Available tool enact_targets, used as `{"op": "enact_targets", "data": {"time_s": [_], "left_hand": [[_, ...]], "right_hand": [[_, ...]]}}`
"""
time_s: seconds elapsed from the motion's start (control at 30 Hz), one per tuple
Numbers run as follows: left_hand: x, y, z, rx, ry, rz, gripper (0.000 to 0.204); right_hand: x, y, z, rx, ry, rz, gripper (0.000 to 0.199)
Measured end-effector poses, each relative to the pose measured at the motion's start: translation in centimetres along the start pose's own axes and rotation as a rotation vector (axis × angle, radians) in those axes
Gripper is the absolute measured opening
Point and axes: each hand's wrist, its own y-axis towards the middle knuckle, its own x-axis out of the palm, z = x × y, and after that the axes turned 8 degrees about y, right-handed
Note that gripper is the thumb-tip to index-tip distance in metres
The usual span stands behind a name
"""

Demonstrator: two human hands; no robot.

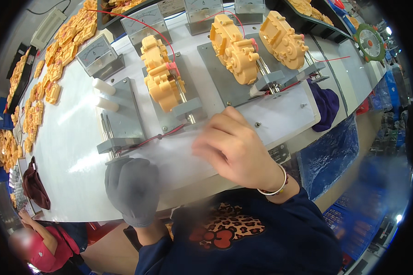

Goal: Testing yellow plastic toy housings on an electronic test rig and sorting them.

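Nearest the hands we find a yellow housing, on a grey plate just beyond the right hand's fingers, a grey block at its near end. Plate and housing stand on a pale, glossy table catching light at the left; the room beyond is cluttered, its rim bent by the lens.

Right hand: bare, fingers bent, blurred. We cannot tell whether the fingertips pinch anything. Left hand: in a grey glove, low at the near edge, fingers curled out of sight; we cannot tell if it grips or touches the leftmost fixture, which carries two white pegs.

Farther right we count two more mounted housings. Analog meters stand behind the row, a red wire looping across. Loose housings heap at far left. Purple cloth at right, brown cloth at left, green fan at upper right. A co-worker in pink sits lower left. The right hand hides part of the white board beneath it; the glove screens the leftmost fixture's near end.
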Motion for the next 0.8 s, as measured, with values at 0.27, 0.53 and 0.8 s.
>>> {"op": "enact_targets", "data": {"time_s": [0.27, 0.53, 0.8], "left_hand": [[0.1, -0.1, -0.1, 0.029, 0.016, 0.027, 0.007], [0.0, -0.3, -0.2, -0.035, 0.028, -0.02, 0.017], [0.0, -0.1, 0.0, 0.014, 0.016, 0.003, 0.007]], "right_hand": [[-0.1, -0.4, -0.1, -0.03, 0.077, 0.149, 0.014], [0.4, -0.6, -0.4, -0.097, -0.138, 0.106, 0.016], [1.1, -1.1, -0.3, -0.256, -0.415, 0.099, 0.018]]}}
